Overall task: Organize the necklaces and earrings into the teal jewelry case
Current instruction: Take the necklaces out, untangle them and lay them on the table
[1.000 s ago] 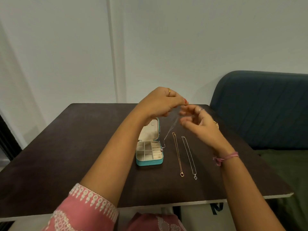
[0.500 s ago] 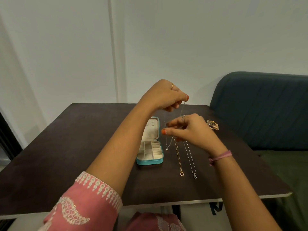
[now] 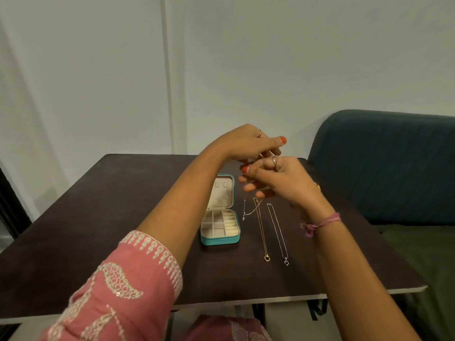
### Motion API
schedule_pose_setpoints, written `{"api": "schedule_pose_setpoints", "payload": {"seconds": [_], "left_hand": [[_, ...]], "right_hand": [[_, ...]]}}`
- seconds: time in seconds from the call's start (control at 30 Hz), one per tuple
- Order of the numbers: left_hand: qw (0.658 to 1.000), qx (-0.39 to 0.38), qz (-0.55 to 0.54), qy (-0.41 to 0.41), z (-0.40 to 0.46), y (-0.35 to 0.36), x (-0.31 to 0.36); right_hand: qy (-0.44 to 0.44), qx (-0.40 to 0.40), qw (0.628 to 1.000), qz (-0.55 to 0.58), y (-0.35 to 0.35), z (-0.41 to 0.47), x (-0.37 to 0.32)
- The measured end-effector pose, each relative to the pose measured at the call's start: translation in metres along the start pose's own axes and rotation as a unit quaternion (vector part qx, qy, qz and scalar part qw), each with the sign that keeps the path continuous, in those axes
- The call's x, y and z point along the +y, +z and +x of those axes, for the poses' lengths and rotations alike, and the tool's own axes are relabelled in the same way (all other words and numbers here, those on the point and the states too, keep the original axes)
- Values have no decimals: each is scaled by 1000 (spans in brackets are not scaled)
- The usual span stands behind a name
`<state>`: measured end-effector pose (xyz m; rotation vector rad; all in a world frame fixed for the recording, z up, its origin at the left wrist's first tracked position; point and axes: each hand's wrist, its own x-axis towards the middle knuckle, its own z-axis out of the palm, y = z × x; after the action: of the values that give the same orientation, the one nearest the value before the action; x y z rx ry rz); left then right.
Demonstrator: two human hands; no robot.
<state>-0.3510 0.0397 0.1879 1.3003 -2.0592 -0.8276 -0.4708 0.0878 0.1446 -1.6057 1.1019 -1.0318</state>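
Note:
The teal jewelry case lies open on the dark table, its cream compartments showing. Above and just right of its lid, my left hand and my right hand both pinch a thin silver necklace, which dangles in a loop with a small pendant near the case's right edge. A gold necklace with a ring pendant and another silver necklace with a heart pendant lie stretched out on the table to the right of the case.
A small gold piece peeks out behind my right wrist on the table. A dark blue sofa stands to the right of the table, with a green cushion below it. A white wall is behind.
My right hand rose toward my left hand and the two now meet on the chain. The hanging necklace is gathered into a shorter loop.

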Motion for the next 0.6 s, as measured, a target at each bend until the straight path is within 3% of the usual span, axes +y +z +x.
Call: {"api": "schedule_pose_setpoints", "payload": {"seconds": [0.17, 0.33, 0.47, 0.6], "left_hand": [[990, 2, -127, -58, -6, 4, -20], [949, 8, -312, -41, -27, 16, -38], [947, 43, -318, -6, -35, 27, -45], [967, 99, -228, 56, -35, 26, -46]], "right_hand": [[5, 56, 997, 57, -1, -1, -6], [12, 91, 992, 81, -1, 1, -5], [2, 131, 990, 45, 2, 1, -5], [-2, 152, 988, 24, 0, -1, -5]]}}
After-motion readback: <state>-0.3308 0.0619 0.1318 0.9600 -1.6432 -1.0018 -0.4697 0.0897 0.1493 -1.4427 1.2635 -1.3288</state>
